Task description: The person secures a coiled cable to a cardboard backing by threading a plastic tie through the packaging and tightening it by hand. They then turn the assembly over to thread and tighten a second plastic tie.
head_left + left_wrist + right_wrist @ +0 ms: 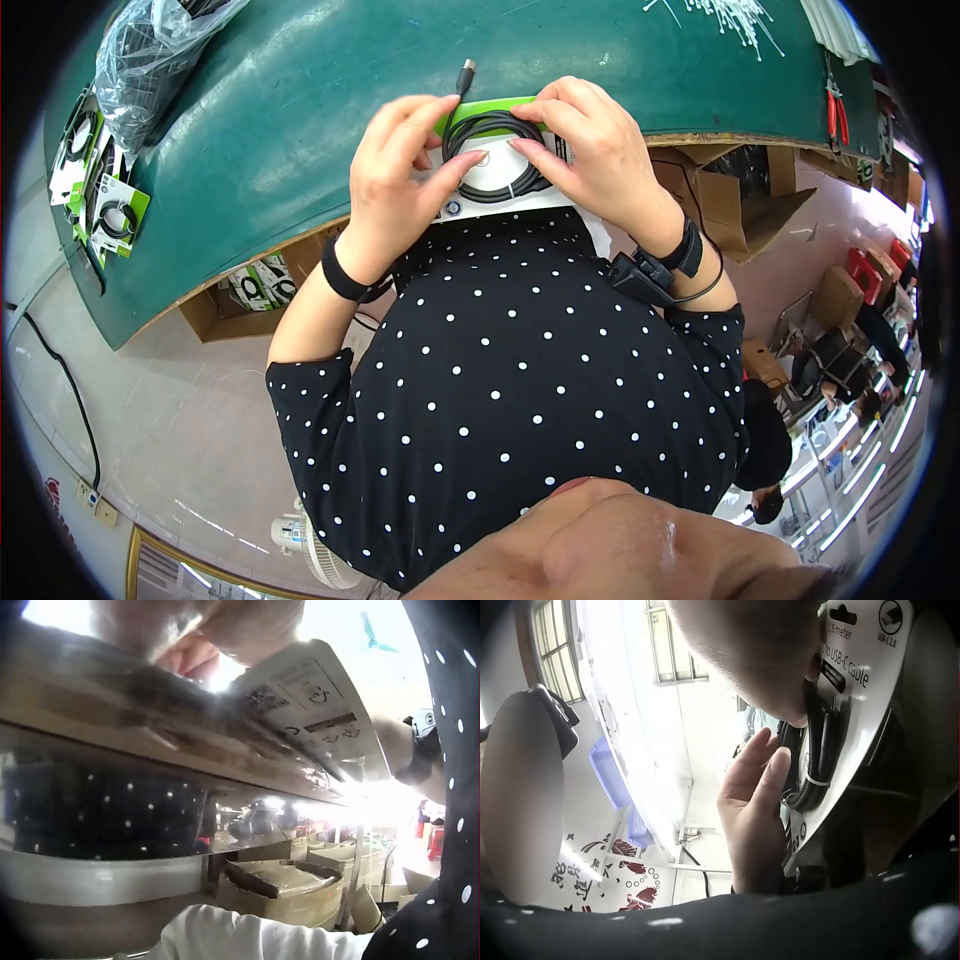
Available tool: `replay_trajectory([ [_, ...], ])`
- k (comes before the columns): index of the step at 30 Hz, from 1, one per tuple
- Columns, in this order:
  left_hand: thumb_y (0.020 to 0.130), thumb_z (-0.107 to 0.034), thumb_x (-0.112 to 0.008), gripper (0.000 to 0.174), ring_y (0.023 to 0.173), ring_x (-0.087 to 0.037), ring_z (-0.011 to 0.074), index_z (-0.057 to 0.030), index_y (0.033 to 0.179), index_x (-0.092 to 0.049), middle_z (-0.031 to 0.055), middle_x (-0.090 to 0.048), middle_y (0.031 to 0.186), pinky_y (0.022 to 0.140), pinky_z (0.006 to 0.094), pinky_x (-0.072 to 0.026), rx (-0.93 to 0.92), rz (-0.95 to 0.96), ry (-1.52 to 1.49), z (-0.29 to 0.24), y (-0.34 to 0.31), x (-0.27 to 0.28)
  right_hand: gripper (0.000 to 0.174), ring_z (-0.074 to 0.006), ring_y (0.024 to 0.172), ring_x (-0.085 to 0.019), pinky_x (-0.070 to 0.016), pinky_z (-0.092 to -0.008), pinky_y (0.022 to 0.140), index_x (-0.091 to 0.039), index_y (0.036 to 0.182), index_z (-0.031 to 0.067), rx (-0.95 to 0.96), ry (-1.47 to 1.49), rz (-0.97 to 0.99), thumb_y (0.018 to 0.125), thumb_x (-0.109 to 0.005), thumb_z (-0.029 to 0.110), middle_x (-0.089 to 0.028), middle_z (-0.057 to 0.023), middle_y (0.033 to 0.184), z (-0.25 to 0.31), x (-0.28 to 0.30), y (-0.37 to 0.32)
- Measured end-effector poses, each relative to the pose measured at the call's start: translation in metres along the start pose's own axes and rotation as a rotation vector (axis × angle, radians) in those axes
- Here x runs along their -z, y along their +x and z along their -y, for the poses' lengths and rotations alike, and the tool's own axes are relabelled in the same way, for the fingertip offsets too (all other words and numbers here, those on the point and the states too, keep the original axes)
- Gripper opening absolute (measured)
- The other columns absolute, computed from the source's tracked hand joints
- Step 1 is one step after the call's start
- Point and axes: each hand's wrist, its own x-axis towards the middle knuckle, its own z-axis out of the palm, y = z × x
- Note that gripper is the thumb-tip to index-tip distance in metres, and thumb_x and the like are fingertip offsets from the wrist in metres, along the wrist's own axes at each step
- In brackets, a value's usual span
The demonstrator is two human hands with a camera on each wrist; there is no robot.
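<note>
Black cable (488,122) lies coiled on the card (495,176); we see the left hand (395,175) grasping it at the card's left, the right hand (595,138) at its right, fingers bent, thumbs parted from fingertips.

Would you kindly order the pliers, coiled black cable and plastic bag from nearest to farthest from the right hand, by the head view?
1. Coiled black cable, just left of the right hand
2. Pliers, far right
3. Plastic bag, far left
</note>
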Motion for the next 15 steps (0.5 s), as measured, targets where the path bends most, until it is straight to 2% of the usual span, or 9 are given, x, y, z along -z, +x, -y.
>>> replay_trajectory([
  [3, 0.075, -0.011, -0.084, 0.032, 0.081, -0.064, 0.0230, -0.0068, 0.106, -0.073, 0.0051, -0.069, 0.097, 0.067, 0.0332, -0.0511, -0.026, -0.064, 0.146, 0.006, -0.001, -0.009, 0.020, -0.0237, 0.081, -0.060, -0.0497, -0.0353, 0.069, -0.069, 0.096, 0.0021, -0.033, 0.005, -0.010, 0.080, -0.078, 0.012, -0.061, -0.0074, 0.089, 0.003, -0.001, -0.003],
  [6, 0.076, -0.006, -0.081, 0.025, 0.080, -0.065, 0.0226, -0.0065, 0.100, -0.074, 0.0058, -0.072, 0.094, 0.067, 0.0325, -0.0512, -0.079, -0.101, 0.203, 0.009, 0.003, -0.013, 0.021, -0.0231, 0.079, -0.060, -0.0496, -0.0351, 0.069, -0.069, 0.096, 0.0017, -0.053, 0.018, -0.016, 0.079, -0.078, 0.011, -0.061, -0.0071, 0.089, 0.003, -0.001, -0.004],
  [15, 0.077, -0.006, -0.080, 0.018, 0.077, -0.065, 0.0229, -0.0065, 0.095, -0.075, 0.0058, -0.073, 0.092, 0.068, 0.0326, -0.0517, -0.060, -0.089, 0.109, 0.012, 0.005, -0.014, 0.020, -0.0212, 0.076, -0.060, -0.0495, -0.0342, 0.068, -0.070, 0.095, 0.0018, -0.083, 0.059, -0.019, 0.079, -0.077, 0.009, -0.061, -0.0069, 0.090, 0.000, -0.002, -0.004],
])
